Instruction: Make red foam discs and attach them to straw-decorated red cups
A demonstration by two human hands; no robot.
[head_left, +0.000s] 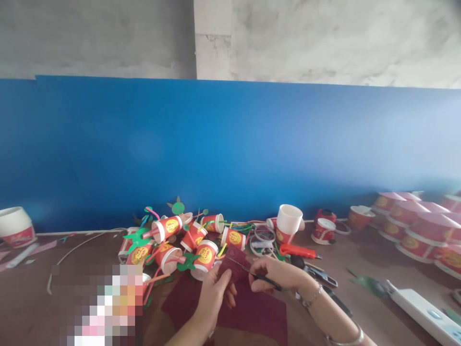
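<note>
No clue what's under the pixelated patch [108,307] lower left. The long white plastic bar [425,307] runs off the right edge, and the pink-topped red cups [432,228] there are kinda blurry. Right hand [270,274] covers part of the black-handled metal scissors [266,280].

Hands: two, a left hand [212,293] and a right hand [272,274], over the brown worktop [25,293]
Scissors [268,280]: one pair
Dark red paper: two pieces show, a smaller piece [232,265] and a larger sheet [262,315]
Right-wrist bands: two, a chain bracelet [313,296] and a bangle [347,339]
Heaped cups [205,253]: at least seven crowd the far edge
Green cutouts [177,208]: at least three among them
Orange-red tool [297,251]: one
Pink-topped cups [434,226]: at least five; overlap hides the exact tally
Power strip [428,310]: one
</note>
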